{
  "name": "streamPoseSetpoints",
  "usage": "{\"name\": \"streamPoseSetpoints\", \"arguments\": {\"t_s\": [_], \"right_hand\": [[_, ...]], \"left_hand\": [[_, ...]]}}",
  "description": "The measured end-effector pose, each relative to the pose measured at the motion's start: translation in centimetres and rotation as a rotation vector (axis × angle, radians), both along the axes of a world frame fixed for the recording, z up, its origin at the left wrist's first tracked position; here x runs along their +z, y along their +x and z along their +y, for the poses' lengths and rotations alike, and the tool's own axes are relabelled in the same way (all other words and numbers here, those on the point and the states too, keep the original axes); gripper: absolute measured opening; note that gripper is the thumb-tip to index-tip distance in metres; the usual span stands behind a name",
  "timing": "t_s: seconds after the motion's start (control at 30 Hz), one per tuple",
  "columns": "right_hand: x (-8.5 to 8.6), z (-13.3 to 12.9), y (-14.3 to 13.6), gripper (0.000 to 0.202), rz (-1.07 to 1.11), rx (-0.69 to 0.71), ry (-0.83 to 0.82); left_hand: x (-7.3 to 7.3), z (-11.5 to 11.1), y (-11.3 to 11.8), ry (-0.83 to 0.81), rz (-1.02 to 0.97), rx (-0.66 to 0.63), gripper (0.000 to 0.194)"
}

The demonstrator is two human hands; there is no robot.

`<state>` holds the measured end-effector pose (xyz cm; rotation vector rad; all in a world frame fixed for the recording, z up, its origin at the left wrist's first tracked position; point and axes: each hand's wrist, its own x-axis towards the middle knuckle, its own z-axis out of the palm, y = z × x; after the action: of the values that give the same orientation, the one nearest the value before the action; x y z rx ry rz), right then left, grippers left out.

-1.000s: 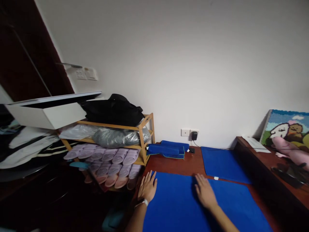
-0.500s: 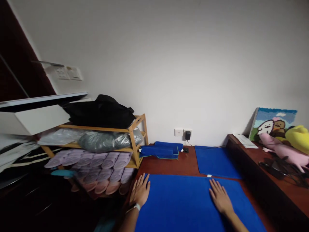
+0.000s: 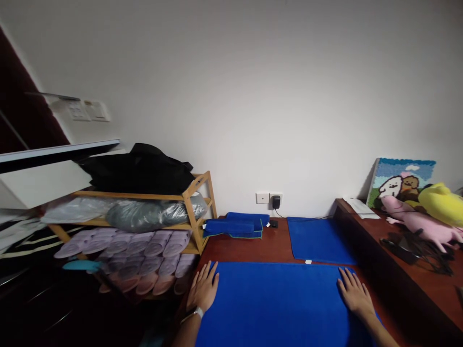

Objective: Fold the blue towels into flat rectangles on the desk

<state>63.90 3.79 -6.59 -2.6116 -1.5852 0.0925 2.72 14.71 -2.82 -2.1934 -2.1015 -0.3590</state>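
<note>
Blue cloth (image 3: 275, 303): far edge crosswise between the fingers; long axis unclear, near end unseen
Left hand (image 3: 203, 291): fingers spread, unclenched, at left edge
Right hand (image 3: 356, 295): likewise, right edge

On the reddish-brown surface (image 3: 235, 249), a large blue cloth (image 3: 271, 303) is spread flat; behind it, a smaller blue cloth (image 3: 320, 239) and folded blue cloths (image 3: 231, 226) are laid.

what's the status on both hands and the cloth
Both hands open: left on the cloth's left edge, right near its far right corner. Blue cloth spread flat.
</note>
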Motion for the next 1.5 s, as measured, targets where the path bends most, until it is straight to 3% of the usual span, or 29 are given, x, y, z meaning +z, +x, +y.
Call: {"name": "streamPoseSetpoints", "arguments": {"t_s": [0.1,0.2,0.3,0.43,0.5,0.57,0.63,0.7,0.83,0.97,1.07,1.2,1.5], "right_hand": [[1.6,0.8,-0.3,0.073,-0.021,-0.047,-0.069],[4.3,2.0,-3.8,0.066,-0.11,-0.034,-0.065],[7.0,3.1,-12.0,0.062,-0.108,0.228,0.078],[8.8,4.0,-25.6,0.061,0.201,0.675,0.101],[8.9,4.4,-30.1,0.064,0.295,0.748,0.045],[8.7,4.7,-31.9,0.067,0.327,0.749,0.008],[8.3,4.8,-31.0,0.068,0.312,0.705,-0.001],[7.5,4.6,-27.8,0.067,0.272,0.638,0.003],[4.7,2.9,-16.8,0.067,0.157,0.436,0.025],[1.3,1.0,-4.9,0.072,0.012,0.143,-0.023],[-0.8,0.4,0.3,0.075,-0.015,0.056,-0.023],[-1.9,0.4,1.6,0.077,-0.003,0.041,0.019],[-1.5,0.4,0.7,0.076,-0.003,0.006,0.034]], "left_hand": [[0.3,-0.2,0.1,-0.022,0.005,0.001,0.055],[0.7,-0.5,0.3,-0.038,0.006,0.008,0.055],[0.9,-0.8,0.4,-0.041,0.008,0.009,0.055],[0.9,-0.9,0.2,-0.042,0.007,0.013,0.055],[0.8,-0.8,0.1,-0.042,-0.001,0.014,0.055],[0.8,-0.7,0.0,-0.047,-0.006,0.012,0.055],[0.8,-0.7,0.0,-0.055,-0.003,0.009,0.055],[0.9,-0.6,0.0,-0.055,0.001,0.007,0.055],[0.5,-0.5,0.1,-0.032,-0.018,0.003,0.055],[-0.2,-0.2,0.0,-0.016,-0.039,0.006,0.054],[-0.3,0.0,-0.2,-0.013,-0.031,0.003,0.055],[0.0,0.0,-0.2,-0.032,0.01,0.008,0.055],[-0.2,0.2,-0.3,-0.029,0.017,0.004,0.055]]}}
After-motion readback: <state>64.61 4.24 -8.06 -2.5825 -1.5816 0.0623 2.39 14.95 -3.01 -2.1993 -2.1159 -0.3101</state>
